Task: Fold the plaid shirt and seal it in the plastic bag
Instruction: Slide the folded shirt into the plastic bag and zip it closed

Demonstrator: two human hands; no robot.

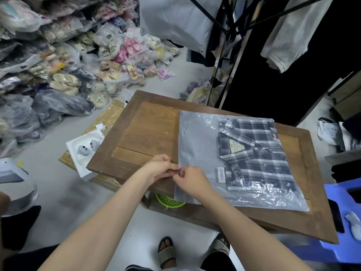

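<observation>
A folded dark plaid shirt with a collar label lies inside a frosted plastic bag flat on a wooden table. The shirt fills the bag's right half; the left half is flat and empty. A barcode sticker sits on the bag near the shirt's lower left. My left hand and my right hand meet at the bag's near left edge, fingers pinched on the plastic there. The bag's lower left corner hangs over the table's front edge.
Piles of bagged sandals and clothes cover the floor at the left. A white tray lies beside the table. A blue plastic stool stands at the right, hanging garments behind. A green basket sits under the table.
</observation>
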